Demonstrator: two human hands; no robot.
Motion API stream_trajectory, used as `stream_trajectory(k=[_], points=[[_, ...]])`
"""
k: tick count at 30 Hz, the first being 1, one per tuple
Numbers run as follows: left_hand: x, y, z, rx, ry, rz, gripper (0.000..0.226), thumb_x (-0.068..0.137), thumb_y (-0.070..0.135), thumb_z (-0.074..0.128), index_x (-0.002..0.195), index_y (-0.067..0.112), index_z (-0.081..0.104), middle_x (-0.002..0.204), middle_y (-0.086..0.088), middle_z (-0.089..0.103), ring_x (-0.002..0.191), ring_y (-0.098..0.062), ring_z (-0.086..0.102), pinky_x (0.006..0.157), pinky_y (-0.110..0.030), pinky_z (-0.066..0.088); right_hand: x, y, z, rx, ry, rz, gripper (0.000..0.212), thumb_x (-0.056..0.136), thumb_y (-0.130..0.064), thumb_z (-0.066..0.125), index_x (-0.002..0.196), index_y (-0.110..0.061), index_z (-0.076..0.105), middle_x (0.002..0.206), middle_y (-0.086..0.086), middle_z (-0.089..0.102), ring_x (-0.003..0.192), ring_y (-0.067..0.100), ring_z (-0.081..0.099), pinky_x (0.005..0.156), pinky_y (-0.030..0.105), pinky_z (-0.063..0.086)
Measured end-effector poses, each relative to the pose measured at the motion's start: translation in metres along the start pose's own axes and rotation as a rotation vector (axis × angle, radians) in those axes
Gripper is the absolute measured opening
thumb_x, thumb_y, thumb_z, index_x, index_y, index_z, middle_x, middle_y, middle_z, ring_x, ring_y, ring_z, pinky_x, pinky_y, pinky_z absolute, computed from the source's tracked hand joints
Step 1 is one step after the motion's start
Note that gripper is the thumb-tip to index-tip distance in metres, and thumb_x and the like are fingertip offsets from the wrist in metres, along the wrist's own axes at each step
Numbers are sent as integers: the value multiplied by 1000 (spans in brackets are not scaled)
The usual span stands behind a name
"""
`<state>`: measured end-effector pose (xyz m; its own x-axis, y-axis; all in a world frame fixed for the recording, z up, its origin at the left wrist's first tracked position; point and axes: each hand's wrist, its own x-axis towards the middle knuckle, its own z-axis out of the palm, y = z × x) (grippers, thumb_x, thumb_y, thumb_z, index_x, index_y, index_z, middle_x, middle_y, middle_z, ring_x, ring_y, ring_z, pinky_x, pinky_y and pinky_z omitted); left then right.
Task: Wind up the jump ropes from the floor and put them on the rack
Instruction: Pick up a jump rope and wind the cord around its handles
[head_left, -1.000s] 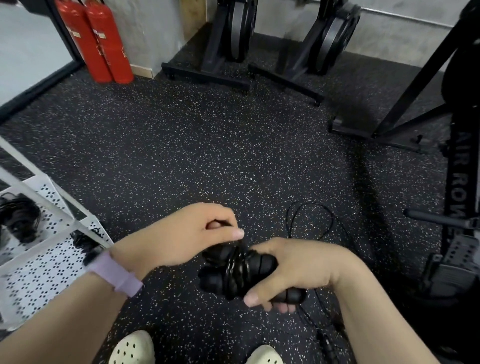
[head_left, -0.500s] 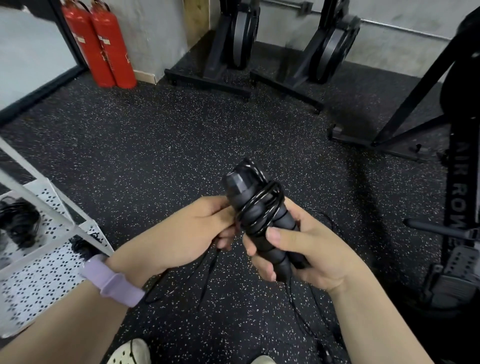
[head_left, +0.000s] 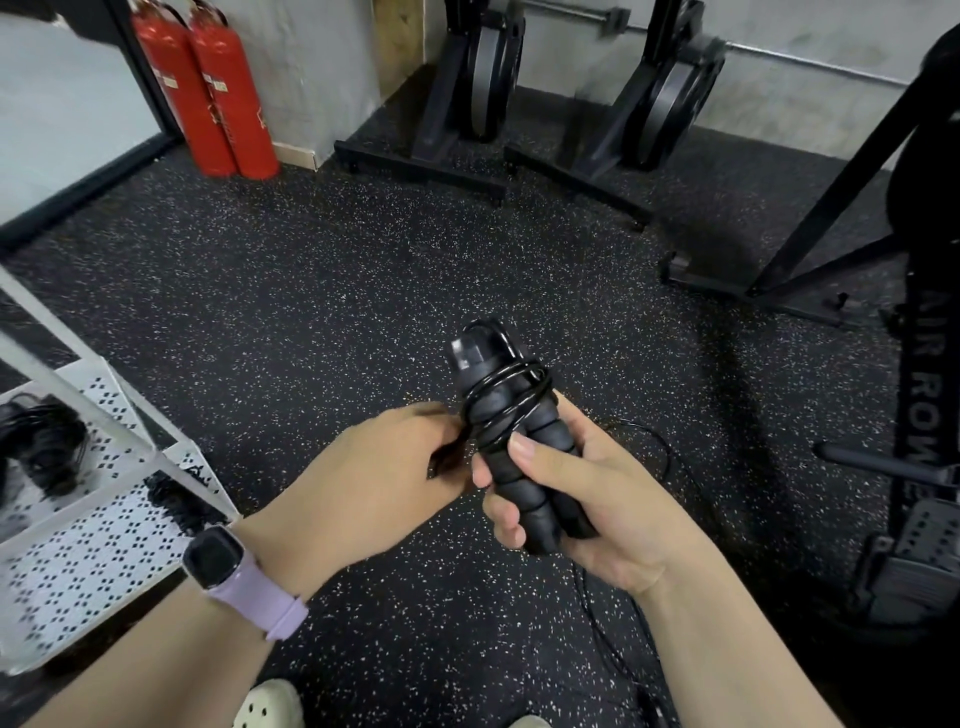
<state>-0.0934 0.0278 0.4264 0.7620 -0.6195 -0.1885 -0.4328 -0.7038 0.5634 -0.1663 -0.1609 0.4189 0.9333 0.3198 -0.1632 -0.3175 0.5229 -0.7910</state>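
Observation:
My right hand (head_left: 592, 499) grips two black foam jump rope handles (head_left: 514, 447) held together, tilted upward, with several turns of thin black cord wound round their upper half. My left hand (head_left: 374, 488) pinches the cord just left of the handles. The loose cord (head_left: 660, 452) trails behind my right hand down to the speckled floor. The white perforated rack (head_left: 104, 540) stands at the left, with a wound black jump rope (head_left: 41, 447) on its upper shelf and another dark bundle (head_left: 176, 499) on the lower shelf.
Two red fire extinguishers (head_left: 208, 88) stand at the back left wall. Black rowing machines (head_left: 467, 93) are stored upright at the back, and an air rower (head_left: 924, 415) fills the right side. Speckled rubber floor lies between them. My shoes show at the bottom.
The handles went from lying sideways to pointing up in my right hand. My left hand moved from above the handles to their left side, still on the cord.

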Motion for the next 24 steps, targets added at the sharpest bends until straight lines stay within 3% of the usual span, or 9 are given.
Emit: stream_trajectory(k=[5,7,10,12,14,16,20,24], points=[[1,-6,-1,-317,-31,-48,5,92,35,67,89,31,68,79,1,73,70,-20,69,75,-52,58,-1,-3,-2,104,-42,-34,38,93,-17,75,124,-14,53,96,19,60,67,22,57,59,32,49],[1,-4,-3,-391,-70,-47,10,91,39,71,87,30,70,79,0,74,74,-25,71,73,-48,58,-2,-4,-7,147,-62,-54,42,93,-18,75,127,-15,51,97,18,59,68,20,57,60,32,50],[0,-2,-9,-454,-74,-51,16,97,37,64,88,26,70,77,-1,75,67,-14,72,65,-25,54,-4,-9,-13,192,-83,-104,45,95,-16,73,134,-19,50,98,17,58,69,19,57,61,30,50],[-2,-4,-12,-452,-48,-56,26,102,38,55,88,24,71,78,5,75,59,-12,66,70,-32,56,-5,-14,-18,196,-77,-146,46,95,-16,72,135,-20,51,98,16,59,69,19,57,61,30,51],[-3,-7,-14,-418,19,-68,34,103,44,47,84,28,70,67,7,69,51,-11,53,62,-40,52,-8,-20,-25,205,-29,-184,49,94,-16,74,138,-21,53,97,15,60,69,18,57,61,30,51],[-3,-13,-14,-429,83,-95,40,102,50,45,79,26,68,54,6,47,49,-13,40,52,-35,38,-10,-24,-31,208,60,-213,52,90,-16,78,138,-21,57,96,14,60,68,17,55,59,29,51],[1,-17,-13,-516,124,-223,39,101,53,49,80,25,68,63,-5,34,56,-20,28,57,-32,26,-10,-27,-39,217,226,-245,47,95,-14,64,141,-18,54,94,13,60,68,17,53,57,28,49],[7,-16,-11,-751,141,-371,37,103,42,55,82,14,66,57,2,28,50,-13,23,50,-29,24,-10,-28,-39,233,274,-262,43,100,-13,56,142,-16,52,93,14,60,68,17,52,57,28,49]])
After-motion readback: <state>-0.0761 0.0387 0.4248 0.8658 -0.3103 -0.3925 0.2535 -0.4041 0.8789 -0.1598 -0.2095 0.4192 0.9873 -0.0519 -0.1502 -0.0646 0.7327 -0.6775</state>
